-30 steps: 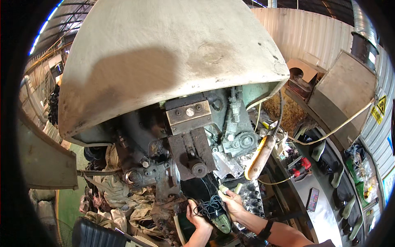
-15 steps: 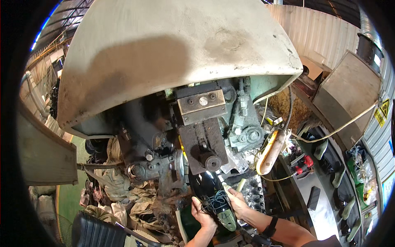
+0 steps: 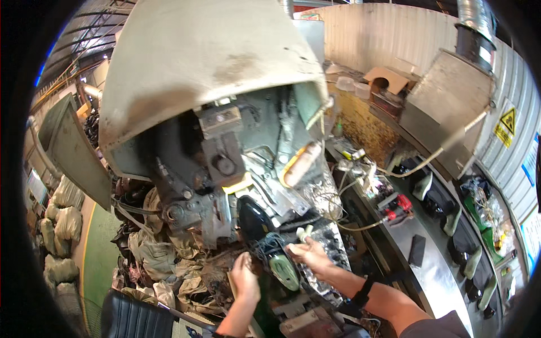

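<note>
A glossy black shoe upper (image 3: 256, 218) on a green last (image 3: 283, 273) sits under the machine head (image 3: 224, 163), its toe pointing away from me. Dark laces (image 3: 269, 244) lie bunched over its middle. On the left side of the shoe is my left hand (image 3: 245, 281), fingers drawn together with the tips close to the laces. To the right, my right hand (image 3: 310, 256) has its fingers curled in, tips beside the laces. Whatever either hand pinches is too small to make out. A pale stick-like piece (image 3: 305, 231) stands just beyond my right hand.
A cream machine hood (image 3: 225, 50) overhangs the work. A lamp (image 3: 300, 163) hangs at its right. The metal bench (image 3: 431, 287) bears a red tool (image 3: 397, 207) and a black block (image 3: 417, 250). More black uppers on lasts (image 3: 431, 194) line the far right; a black chair (image 3: 135, 315) stands lower left.
My view has swung right and back, so the machine and shoe appear smaller and further left. My left hand now sits lower beside the shoe; both hands remain on either side of it.
</note>
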`<state>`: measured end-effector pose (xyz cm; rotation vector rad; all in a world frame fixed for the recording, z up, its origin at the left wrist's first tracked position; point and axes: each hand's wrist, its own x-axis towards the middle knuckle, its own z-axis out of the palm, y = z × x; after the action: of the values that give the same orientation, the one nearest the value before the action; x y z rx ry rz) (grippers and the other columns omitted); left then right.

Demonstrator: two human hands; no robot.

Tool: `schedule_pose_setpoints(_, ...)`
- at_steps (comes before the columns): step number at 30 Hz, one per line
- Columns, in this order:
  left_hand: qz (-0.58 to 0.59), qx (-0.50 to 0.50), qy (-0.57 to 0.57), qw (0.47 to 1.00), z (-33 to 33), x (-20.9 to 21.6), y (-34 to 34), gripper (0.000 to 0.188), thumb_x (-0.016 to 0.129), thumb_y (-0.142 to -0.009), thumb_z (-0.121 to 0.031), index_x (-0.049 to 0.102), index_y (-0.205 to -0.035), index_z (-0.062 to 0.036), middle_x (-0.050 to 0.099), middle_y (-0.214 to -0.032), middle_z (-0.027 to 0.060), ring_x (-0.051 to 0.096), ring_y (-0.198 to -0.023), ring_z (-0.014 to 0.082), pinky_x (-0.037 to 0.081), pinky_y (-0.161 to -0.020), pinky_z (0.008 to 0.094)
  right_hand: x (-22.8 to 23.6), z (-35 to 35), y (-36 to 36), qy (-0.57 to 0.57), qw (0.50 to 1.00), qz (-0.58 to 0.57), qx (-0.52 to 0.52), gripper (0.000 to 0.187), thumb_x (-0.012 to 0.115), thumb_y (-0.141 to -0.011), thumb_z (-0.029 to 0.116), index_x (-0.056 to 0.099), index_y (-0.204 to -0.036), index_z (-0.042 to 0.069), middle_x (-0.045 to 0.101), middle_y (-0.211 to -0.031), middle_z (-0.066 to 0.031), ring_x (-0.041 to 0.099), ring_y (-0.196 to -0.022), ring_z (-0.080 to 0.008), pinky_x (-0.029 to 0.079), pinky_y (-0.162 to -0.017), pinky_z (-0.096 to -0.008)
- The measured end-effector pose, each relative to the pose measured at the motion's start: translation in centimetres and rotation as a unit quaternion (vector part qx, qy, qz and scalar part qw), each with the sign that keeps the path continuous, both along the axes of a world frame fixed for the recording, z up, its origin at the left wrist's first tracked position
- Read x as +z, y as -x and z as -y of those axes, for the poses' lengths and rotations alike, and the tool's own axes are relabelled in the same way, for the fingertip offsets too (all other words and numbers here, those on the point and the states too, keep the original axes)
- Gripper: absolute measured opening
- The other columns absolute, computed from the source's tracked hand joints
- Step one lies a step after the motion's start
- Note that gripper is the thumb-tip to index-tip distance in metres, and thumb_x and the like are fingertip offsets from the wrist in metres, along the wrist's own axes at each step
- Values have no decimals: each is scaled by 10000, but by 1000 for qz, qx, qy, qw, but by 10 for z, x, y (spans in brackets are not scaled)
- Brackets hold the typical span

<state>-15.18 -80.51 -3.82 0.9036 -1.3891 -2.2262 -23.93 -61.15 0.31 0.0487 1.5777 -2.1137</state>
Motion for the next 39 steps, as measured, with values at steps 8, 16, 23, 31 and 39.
schedule_pose_setpoints(8, -236, -46, 327, 914, -80, 107, -74, 252, 555, -1015, -152, 623, -1163, 41, 685, -1048, 115, 654, -961, 189, 512, -907, 320, 48, -140, -92, 122, 983, 11, -139, 396, 604, -1001, 351, 614, -1100, -32, 704, -988, -188, 703, -852, -264, 586, -804, -392)
schedule_pose_setpoints(16, -483, -562, 506, 441, -323, 118, -100, 408, 537, -1010, -273, 607, -1294, 12, 511, -1410, 247, 484, -1287, 447, 358, -1100, 507, -18, -263, -238, 245, 923, 36, -295, 520, 551, -1021, 374, 477, -1374, -2, 698, -1047, -132, 671, -870, -185, 546, -806, -311)
schedule_pose_setpoints(23, -388, -658, 425, 486, -422, 62, -133, 349, 690, -918, -98, 619, -1232, 38, 627, -1260, 198, 616, -1152, 338, 487, -1002, 390, -107, -415, -413, -22, 823, 32, -567, 489, 657, -963, 248, 536, -1411, 94, 712, -1021, -115, 686, -851, -167, 573, -771, -340)
schedule_pose_setpoints(31, -241, -825, 335, 386, -607, 3, -195, 299, 675, -948, -146, 650, -1204, 6, 654, -1219, 120, 660, -1046, 217, 533, -900, 329, -122, -668, -633, -790, 353, 41, -500, 691, 673, -683, 40, 457, -1337, -21, 555, -1185, -198, 477, -1210, -417, 367, -1046, -556)
schedule_pose_setpoints(39, -106, -941, 63, 314, -894, -15, -356, 489, 710, -902, -100, 548, -1323, 90, 660, -1227, 174, 634, -1130, 189, 512, -968, 316, -99, -688, -690, -650, 699, 44, -294, 489, 610, -882, 105, 515, -1361, 83, 620, -954, -158, 593, -963, -371, 386, -1040, -591)
